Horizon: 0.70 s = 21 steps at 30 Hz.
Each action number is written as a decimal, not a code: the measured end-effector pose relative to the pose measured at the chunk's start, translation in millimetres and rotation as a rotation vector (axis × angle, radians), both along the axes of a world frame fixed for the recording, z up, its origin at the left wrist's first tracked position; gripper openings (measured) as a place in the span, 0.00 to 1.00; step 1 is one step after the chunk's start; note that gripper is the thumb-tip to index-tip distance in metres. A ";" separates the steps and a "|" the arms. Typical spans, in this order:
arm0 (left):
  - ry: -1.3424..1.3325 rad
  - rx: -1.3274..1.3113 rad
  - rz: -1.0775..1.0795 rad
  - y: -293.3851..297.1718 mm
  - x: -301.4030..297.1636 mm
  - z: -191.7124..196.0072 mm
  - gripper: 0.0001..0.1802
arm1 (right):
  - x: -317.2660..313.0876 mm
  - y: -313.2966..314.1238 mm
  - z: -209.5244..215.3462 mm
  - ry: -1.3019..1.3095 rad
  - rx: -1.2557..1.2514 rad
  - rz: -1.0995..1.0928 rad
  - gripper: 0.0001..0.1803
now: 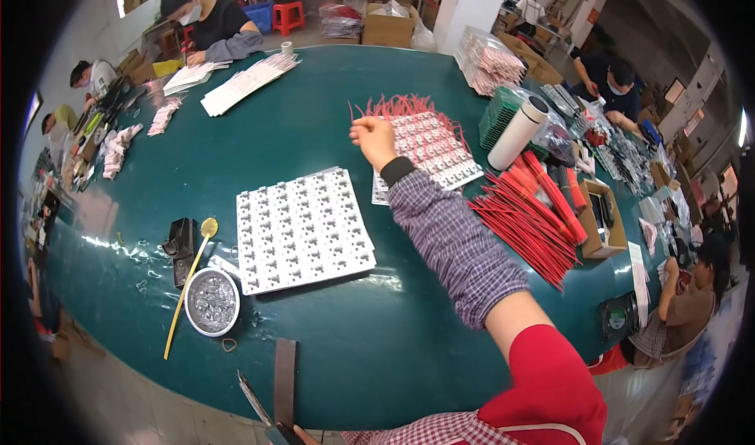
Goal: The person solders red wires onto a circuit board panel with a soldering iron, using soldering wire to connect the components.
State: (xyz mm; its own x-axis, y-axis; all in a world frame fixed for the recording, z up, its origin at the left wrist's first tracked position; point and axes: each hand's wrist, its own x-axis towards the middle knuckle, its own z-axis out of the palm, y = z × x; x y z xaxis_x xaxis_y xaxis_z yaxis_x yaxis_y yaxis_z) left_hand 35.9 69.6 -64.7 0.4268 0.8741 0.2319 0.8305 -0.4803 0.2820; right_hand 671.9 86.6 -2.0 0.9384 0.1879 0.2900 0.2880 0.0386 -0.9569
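My right hand (374,141) is raised over the left edge of a white panel (429,148) bearing rows of small parts and many thin red wires. Its fingers curl together; what they pinch, if anything, is too small to make out. At the lower edge only a bit of my left hand (307,435) shows, against the dark handle of a pointed metal-tipped tool (253,398); its grip is hidden. Beside that tool lies a flat dark strip (285,382). A stack of white boards (305,233) with rows of small dark components lies left of my right forearm.
A white bowl (212,302) of glinting bits, a yellow stick (185,296) and a black holder (182,250) stand at left. Bundled red wires (528,229), a white flask (517,133) and a cardboard box (604,221) crowd the right. Several people work around the green table (330,83).
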 end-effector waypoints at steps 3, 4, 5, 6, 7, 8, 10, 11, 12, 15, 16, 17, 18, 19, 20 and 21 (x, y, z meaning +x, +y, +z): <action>-0.009 0.133 -0.088 4.0 -19.6 -37.3 0.24 | 54.2 6.8 -12.1 -0.402 -0.436 -0.166 0.09; 0.013 0.191 -0.090 6.6 -31.4 -45.2 0.23 | 45.2 27.4 -9.9 -0.480 -0.570 -0.190 0.09; 0.007 0.237 -0.123 8.3 -28.7 -51.7 0.22 | 61.1 28.6 -7.8 -0.541 -0.653 -0.158 0.08; -0.003 0.236 -0.115 7.0 -28.7 -55.5 0.22 | 72.9 30.3 -9.2 -0.507 -0.750 -0.155 0.08; -0.069 0.090 -0.107 3.2 -28.2 -52.9 0.21 | 80.8 34.4 -12.9 -0.466 -0.850 -0.149 0.08; -0.129 -0.054 -0.093 -0.6 -28.3 -44.4 0.21 | 81.3 42.5 -15.4 -0.469 -0.851 -0.134 0.08; -0.111 -0.157 -0.083 0.2 -23.1 -18.2 0.22 | 84.0 55.0 -22.1 -0.470 -1.042 -0.184 0.08; -0.097 -0.256 -0.087 1.4 -19.2 -11.0 0.23 | 87.8 60.3 -24.5 -0.472 -1.045 -0.175 0.08; -0.094 -0.260 -0.083 0.6 -27.4 -26.5 0.23 | 93.3 65.2 -25.5 -0.561 -1.096 -0.200 0.08; 0.207 -0.064 -0.152 0.2 -48.8 -52.9 0.24 | 106.3 80.1 -20.1 -0.674 -1.157 -0.214 0.09; -0.061 -0.096 -0.072 -1.5 -24.6 -36.2 0.25 | 115.1 77.0 -16.5 -0.601 -1.199 -0.186 0.09; -0.324 -0.124 0.009 -1.2 -12.2 -25.1 0.26 | 115.3 76.1 -13.0 -0.521 -1.229 -0.159 0.08; -0.323 -0.123 -0.020 -2.0 -17.5 -26.8 0.26 | 112.2 79.1 -10.4 -0.469 -1.201 -0.127 0.08; -0.218 -0.125 0.007 -2.1 -30.9 -30.8 0.28 | 102.7 88.4 -3.7 -0.412 -1.168 -0.097 0.08; -0.109 -0.120 0.033 3.4 -40.2 -31.4 0.30 | 84.5 101.6 5.0 -0.442 -1.107 -0.057 0.09; -0.133 -0.192 -0.089 14.9 -23.1 -51.8 0.30 | 104.1 65.4 4.5 -0.463 -1.038 -0.105 0.09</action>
State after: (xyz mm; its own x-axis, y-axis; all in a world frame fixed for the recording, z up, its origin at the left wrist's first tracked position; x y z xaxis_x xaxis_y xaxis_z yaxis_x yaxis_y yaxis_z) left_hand 12.8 84.5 -116.5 0.4811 0.8677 0.1251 0.7364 -0.4774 0.4793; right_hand 776.0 152.0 2.5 0.8070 0.4659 0.3629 0.5767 -0.7543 -0.3139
